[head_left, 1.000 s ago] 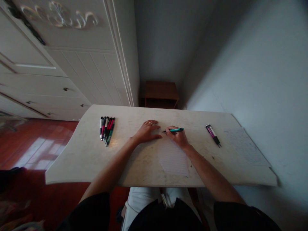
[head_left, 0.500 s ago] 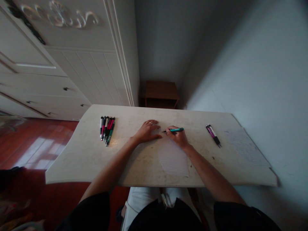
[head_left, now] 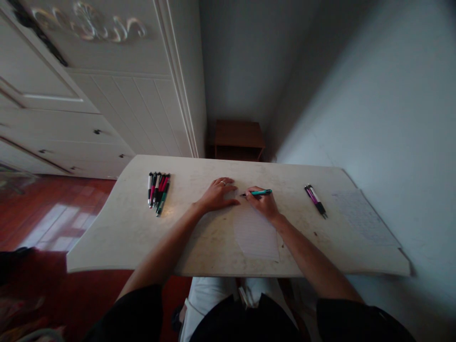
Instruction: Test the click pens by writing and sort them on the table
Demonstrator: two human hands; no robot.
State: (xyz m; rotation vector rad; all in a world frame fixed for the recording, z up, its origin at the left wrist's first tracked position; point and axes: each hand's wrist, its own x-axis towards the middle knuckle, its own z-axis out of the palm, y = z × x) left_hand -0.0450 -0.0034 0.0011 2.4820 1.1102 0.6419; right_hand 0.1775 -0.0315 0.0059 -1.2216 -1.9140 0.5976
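A teal pen (head_left: pixel 261 192) is gripped in my right hand (head_left: pixel 264 203), its dark tip pointing left and down at the upper part of a lined sheet of paper (head_left: pixel 256 235). The sheet lies between my forearms on the white table (head_left: pixel 117 228). My left hand (head_left: pixel 218 194) rests flat at the paper's upper left edge, fingers spread, a ring on one finger. The paper's top is partly hidden by my hands. Any writing on it is too faint to make out.
Several pens (head_left: pixel 158 190) lie bunched on the left of the table. Two more pens (head_left: pixel 315 200) lie on the right, beside a written sheet (head_left: pixel 365 216) at the table's right edge. A brown wooden stand (head_left: pixel 239 134) is behind the table, white cabinets (head_left: pixel 131 104) at left, a wall at right.
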